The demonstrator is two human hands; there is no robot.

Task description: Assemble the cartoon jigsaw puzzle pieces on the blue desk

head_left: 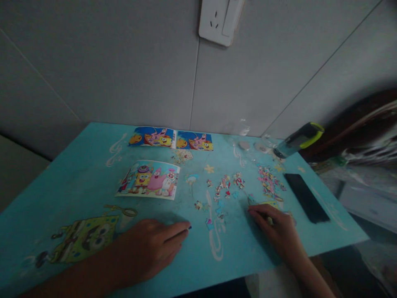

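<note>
On the blue table [198,265], my left hand [158,244] is closed, with a small dark piece [190,227] at its fingertips. My right hand [274,227] is pinched closed near the scattered puzzle pieces [223,186]; what lies between its fingertips is too small to make out. A denser pile of colourful pieces [269,181] is beyond that hand. Left of the loose pieces lies a cartoon picture card [150,180], its edges slightly curled. Two blue cartoon cards [151,136] [194,141] lie side by side by the wall.
A dark phone-like slab [306,198] lies at the right. Behind it a clear bottle with a black and green lid [299,140] leans near clear containers [244,128]. A wall socket [219,20] is above. Wrapped items stand beyond the table's right edge.
</note>
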